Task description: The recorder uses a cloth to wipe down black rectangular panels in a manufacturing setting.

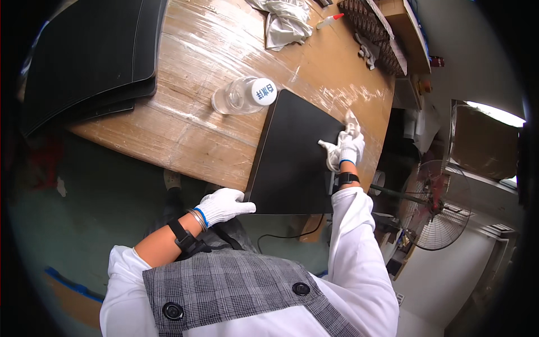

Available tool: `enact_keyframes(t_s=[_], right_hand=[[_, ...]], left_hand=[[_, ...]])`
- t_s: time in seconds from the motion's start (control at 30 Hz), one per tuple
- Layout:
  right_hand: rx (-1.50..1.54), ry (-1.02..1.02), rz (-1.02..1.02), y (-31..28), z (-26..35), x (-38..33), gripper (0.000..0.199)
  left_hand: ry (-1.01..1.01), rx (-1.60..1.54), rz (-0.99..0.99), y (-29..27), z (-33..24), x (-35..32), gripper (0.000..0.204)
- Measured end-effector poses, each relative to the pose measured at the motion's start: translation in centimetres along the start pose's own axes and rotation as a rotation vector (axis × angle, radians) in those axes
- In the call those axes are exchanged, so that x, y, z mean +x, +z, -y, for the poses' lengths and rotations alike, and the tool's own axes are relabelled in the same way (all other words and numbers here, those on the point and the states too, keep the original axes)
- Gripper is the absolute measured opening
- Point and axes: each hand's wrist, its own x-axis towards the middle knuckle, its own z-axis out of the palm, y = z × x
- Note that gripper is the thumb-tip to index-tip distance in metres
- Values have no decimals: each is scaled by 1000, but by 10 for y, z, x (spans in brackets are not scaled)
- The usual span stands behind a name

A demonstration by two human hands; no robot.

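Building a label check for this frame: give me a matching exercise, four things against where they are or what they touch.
Things:
1. left hand
2. right hand
3. clear plastic bottle
4. stack of black panels

Places:
A. lying on its side just beyond the black panel's far corner
B. far left of the wooden table
C. on the near corner of the black panel, which overhangs the table edge
D. pressing a white cloth on the black panel's right edge

Pairs: 1-C, 2-D, 3-A, 4-B
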Motion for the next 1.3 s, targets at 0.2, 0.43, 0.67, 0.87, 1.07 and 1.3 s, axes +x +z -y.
enact_keyframes(t_s=[0.2, 0.43, 0.67, 0.87, 1.07, 1.3], right_hand=[[25, -633, -75, -35, 137, -110, 26], [250, -539, 114, -46, 72, -87, 14], [-4, -37, 40, -18, 46, -48, 36], [549, -1252, 384, -107, 113, -192, 21], [396, -264, 346, -46, 0, -60, 18], [272, -637, 122, -69, 118, -168, 19]], left_hand=[[-112, -88, 9, 0, 13, 5, 46], [-45, -163, -12, 9, 27, 7, 51], [-4, -385, -98, 15, 10, 1, 35], [-39, -291, -99, 13, 22, 2, 45], [10, -423, -129, 27, 11, -8, 42], [67, -655, -138, 33, 35, -9, 49]])
